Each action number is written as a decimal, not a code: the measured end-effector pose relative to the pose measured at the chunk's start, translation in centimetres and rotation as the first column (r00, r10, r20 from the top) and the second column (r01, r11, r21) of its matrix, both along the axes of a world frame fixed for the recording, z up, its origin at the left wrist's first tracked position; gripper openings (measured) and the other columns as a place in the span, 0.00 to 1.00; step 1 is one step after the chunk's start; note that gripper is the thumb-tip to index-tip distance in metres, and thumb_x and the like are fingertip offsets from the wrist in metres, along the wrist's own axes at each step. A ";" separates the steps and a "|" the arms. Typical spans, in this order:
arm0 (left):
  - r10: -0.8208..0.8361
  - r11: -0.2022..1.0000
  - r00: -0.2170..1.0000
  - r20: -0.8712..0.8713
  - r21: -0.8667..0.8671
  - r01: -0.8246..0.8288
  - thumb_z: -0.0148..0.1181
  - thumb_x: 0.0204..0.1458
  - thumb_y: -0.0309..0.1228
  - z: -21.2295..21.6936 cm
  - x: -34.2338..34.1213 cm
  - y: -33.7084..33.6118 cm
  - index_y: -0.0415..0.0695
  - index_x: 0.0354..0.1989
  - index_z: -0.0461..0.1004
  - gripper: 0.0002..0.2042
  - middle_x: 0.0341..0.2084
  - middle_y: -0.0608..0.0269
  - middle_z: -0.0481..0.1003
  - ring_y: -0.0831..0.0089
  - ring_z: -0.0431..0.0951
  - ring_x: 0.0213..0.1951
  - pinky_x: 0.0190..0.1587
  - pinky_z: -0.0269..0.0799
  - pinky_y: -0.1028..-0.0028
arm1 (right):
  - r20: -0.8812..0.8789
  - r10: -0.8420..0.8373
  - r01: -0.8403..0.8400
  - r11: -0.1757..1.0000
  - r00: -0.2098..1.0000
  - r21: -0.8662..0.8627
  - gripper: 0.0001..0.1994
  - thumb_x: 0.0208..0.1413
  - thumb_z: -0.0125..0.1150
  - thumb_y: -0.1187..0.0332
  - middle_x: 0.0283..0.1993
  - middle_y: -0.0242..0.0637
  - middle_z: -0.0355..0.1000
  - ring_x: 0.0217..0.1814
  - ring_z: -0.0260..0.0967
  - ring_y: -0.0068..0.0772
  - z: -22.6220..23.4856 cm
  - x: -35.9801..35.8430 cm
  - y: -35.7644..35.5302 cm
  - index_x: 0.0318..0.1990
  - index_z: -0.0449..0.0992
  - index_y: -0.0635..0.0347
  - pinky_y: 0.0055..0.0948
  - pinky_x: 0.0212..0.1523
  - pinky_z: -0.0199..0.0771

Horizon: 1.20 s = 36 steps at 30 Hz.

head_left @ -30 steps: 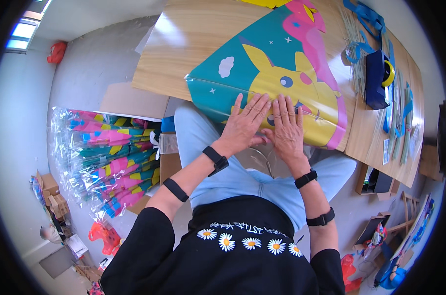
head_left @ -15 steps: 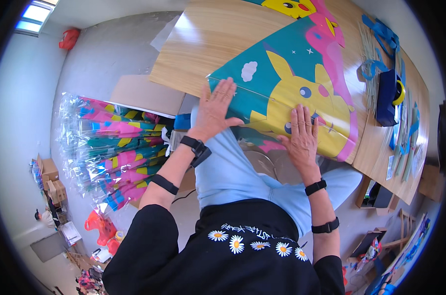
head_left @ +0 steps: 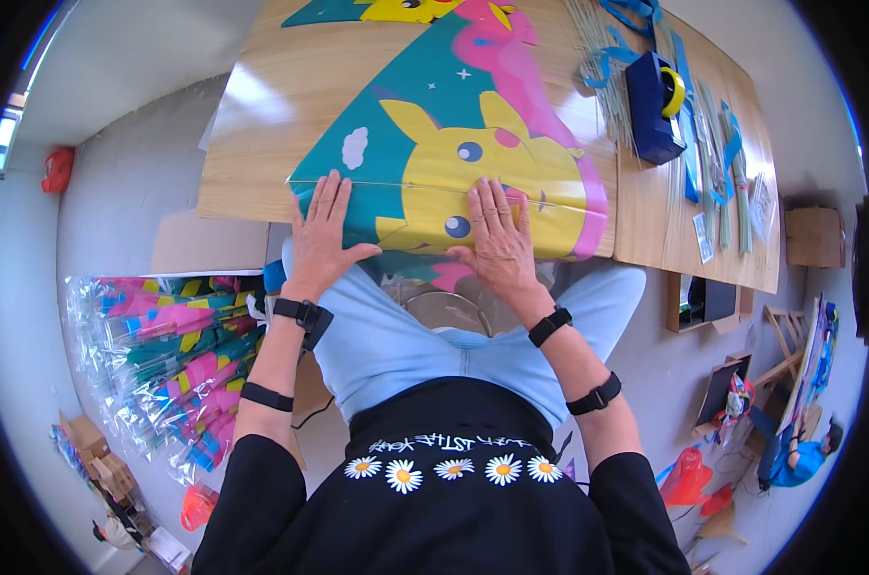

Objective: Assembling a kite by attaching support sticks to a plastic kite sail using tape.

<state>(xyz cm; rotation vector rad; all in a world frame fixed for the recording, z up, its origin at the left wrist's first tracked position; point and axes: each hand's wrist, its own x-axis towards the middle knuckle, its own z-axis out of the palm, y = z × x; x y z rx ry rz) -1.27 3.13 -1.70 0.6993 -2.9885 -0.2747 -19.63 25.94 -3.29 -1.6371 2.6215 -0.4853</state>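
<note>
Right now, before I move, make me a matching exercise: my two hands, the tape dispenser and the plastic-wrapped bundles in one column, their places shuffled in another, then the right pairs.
Things
1. Left hand
2. Tape dispenser
3. Right hand
4. Plastic-wrapped bundles

Places
A. On the yellow part of the printed sheet
B. Off the table, to your left
C. On the teal part of the sheet
D. On the table, right of the sheet

Pairs: 1-C, 2-D, 3-A, 4-B

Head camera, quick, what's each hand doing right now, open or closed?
Left hand: open, palm down on the printed sheet, over its teal part.
Right hand: open, palm down on its yellow part.
</note>
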 end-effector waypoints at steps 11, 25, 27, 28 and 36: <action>0.007 1.000 1.000 0.022 0.006 -0.007 0.71 0.38 0.54 0.4 -0.6 0.1 0.46 0.72 0.50 0.53 0.72 0.59 0.48 0.61 0.47 0.73 0.71 0.36 0.44 | -0.041 -0.264 0.267 0.959 0.964 0.098 0.45 0.56 0.56 0.44 0.77 0.48 0.41 0.80 0.35 0.46 0.2 -4.0 7.5 0.72 0.48 0.65 0.57 0.74 0.26; -0.169 0.958 0.906 -0.388 0.151 0.243 0.67 0.45 0.32 2.2 -8.0 7.0 0.36 0.49 0.73 0.22 0.51 0.47 0.73 0.50 0.71 0.54 0.57 0.65 0.56 | 0.155 -0.371 0.400 0.880 0.916 -0.257 0.06 0.53 0.61 0.70 0.34 0.45 0.75 0.38 0.73 0.51 2.2 -11.3 9.1 0.36 0.80 0.58 0.41 0.38 0.73; -0.288 0.923 0.871 -0.398 0.126 0.363 0.67 0.45 0.30 2.4 -9.7 10.4 0.37 0.48 0.73 0.21 0.50 0.47 0.74 0.49 0.72 0.52 0.56 0.67 0.56 | 0.210 -0.419 0.468 0.820 0.883 -0.329 0.06 0.52 0.62 0.69 0.33 0.45 0.76 0.36 0.74 0.49 1.9 -12.9 8.6 0.35 0.80 0.59 0.40 0.38 0.73; -0.350 0.894 0.849 -0.395 0.131 0.429 0.68 0.44 0.30 2.4 -10.3 11.8 0.37 0.48 0.73 0.22 0.50 0.47 0.73 0.49 0.72 0.53 0.56 0.67 0.56 | 0.270 -0.457 0.530 0.752 0.848 -0.391 0.06 0.52 0.63 0.69 0.32 0.45 0.76 0.35 0.75 0.46 2.2 -14.0 8.7 0.34 0.80 0.61 0.39 0.37 0.74; -0.460 0.841 0.843 -0.277 0.169 0.514 0.70 0.37 0.29 1.3 -11.3 15.5 0.39 0.52 0.72 0.28 0.57 0.52 0.69 0.53 0.66 0.59 0.60 0.62 0.56 | 0.715 -0.519 0.883 0.287 0.469 -0.372 0.18 0.52 0.66 0.63 0.26 0.38 0.74 0.25 0.73 0.28 6.6 -26.1 11.7 0.46 0.75 0.67 0.31 0.29 0.74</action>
